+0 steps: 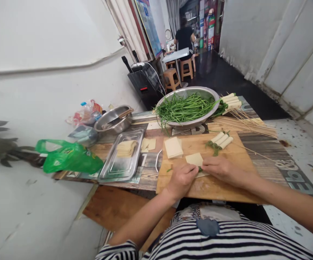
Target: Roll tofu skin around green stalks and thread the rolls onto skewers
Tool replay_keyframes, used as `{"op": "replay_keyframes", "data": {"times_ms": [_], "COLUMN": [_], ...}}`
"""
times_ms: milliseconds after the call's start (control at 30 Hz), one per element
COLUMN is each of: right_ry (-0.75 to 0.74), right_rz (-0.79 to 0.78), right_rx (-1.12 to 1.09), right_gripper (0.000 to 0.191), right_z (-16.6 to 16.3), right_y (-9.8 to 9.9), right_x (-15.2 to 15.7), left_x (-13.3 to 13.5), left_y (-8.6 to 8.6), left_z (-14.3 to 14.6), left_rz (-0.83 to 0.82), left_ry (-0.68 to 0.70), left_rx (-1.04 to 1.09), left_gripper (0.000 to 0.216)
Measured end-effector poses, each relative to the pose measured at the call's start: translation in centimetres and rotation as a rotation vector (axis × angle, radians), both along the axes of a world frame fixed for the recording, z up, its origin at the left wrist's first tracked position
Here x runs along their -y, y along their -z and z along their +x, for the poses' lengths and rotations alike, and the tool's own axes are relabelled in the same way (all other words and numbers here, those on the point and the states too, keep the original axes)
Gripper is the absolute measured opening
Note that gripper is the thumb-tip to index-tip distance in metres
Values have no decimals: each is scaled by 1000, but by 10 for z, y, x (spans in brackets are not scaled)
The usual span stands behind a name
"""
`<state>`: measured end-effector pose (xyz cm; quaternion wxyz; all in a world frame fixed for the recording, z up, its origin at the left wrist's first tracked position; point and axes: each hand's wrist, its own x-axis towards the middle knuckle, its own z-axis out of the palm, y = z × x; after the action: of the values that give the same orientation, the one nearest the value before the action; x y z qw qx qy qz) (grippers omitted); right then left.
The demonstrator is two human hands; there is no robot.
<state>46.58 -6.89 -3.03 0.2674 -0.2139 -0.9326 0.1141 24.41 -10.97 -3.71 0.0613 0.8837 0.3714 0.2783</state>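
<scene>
My left hand (pixel 182 178) and my right hand (pixel 221 169) are close together near the front of a wooden cutting board (pixel 237 184). Both have their fingers bent and pinch a pale square tofu sheet (pixel 194 159), its far part lying flat on the board. Green chives peek out between the hands and beside my left fingers; my hands hide the rest. A stack of tofu sheets (pixel 173 147) lies beyond my left hand. Past my right hand, several finished tofu rolls (pixel 221 140) with chive ends sticking out lie on a skewer.
Behind the board stands a large metal bowl (pixel 170 124) of chives. Bamboo skewers (pixel 243 124) and more rolls (pixel 230 99) lie to its right. At left are a metal tray (pixel 129 171) with tofu sheets, a smaller bowl (pixel 113 130) and a green bag (pixel 70 157). A person (pixel 184 39) sits far back.
</scene>
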Motion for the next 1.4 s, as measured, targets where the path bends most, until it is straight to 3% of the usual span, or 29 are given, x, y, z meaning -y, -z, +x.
{"op": "replay_keyframes", "data": {"times_ms": [167, 300, 433, 600, 700, 800, 967, 1200, 1400], "right_ry": [-65, -33, -11, 13, 42, 98, 120, 139, 132], "right_rz": [121, 109, 256, 315, 170, -123, -537, -658, -606], "right_rx": [135, 224, 301, 293, 234, 83, 22, 73, -21], "right_gripper": [35, 33, 32, 32, 30, 30, 18, 18, 23], "right_z": [6, 4, -2, -5, -4, -4, -6, -10, -7], "right_y": [-3, -7, -6, -4, -5, -5, -10, -18, -4], "right_x": [1, 4, 10, 12, 7, -2, -19, -23, -18], "left_x": [2, 4, 1, -4, -7, -8, -6, -3, -14], "left_y": [-4, -11, -11, -5, -5, -6, -7, -10, -4], "left_z": [-1, -1, 1, 5, 3, -1, -4, 1, 3], "left_rz": [151, 154, 139, 180, 145, 57, -20, 136, -80], "left_ry": [51, 76, 87, 43, -10, -67, -126, -66, -61], "left_rx": [-227, -336, -428, -344, -130, 31, 67, -180, 12], "left_gripper": [28, 36, 28, 27, 27, 21, 17, 22, 19]}}
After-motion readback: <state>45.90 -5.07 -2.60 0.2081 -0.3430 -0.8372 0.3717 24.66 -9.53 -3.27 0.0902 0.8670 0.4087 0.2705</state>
